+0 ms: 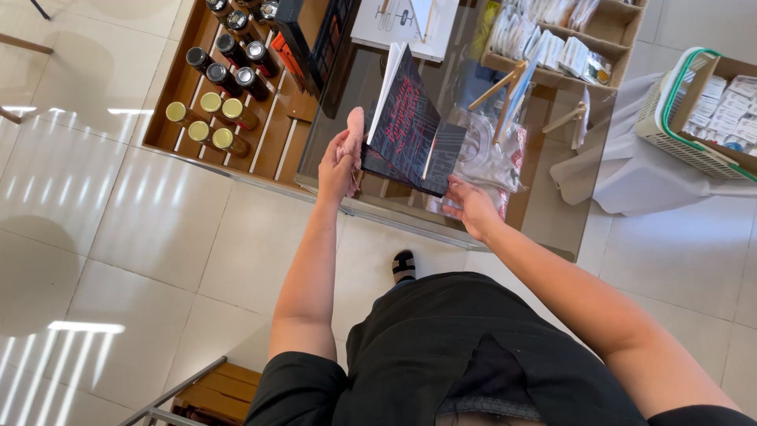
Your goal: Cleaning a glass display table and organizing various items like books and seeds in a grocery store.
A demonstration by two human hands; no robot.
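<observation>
My left hand (339, 167) grips a pink cloth (352, 136) and presses it against the left edge of a dark book (406, 126) with red lettering on its cover. My right hand (471, 207) holds the book's lower right corner, tilting it up above a glass-topped display table (544, 213). The book's white pages show along its top edge. Beneath the book lies a clear plastic bag (493, 158) with something red and white inside.
A wooden tray (280, 134) at the left holds several bottles (213, 118) lying on their sides. A wooden box of small packets (552, 47) sits at the back. A white and green basket (694, 118) stands on a cloth at the right. My sandalled foot (404, 266) is on the tiled floor.
</observation>
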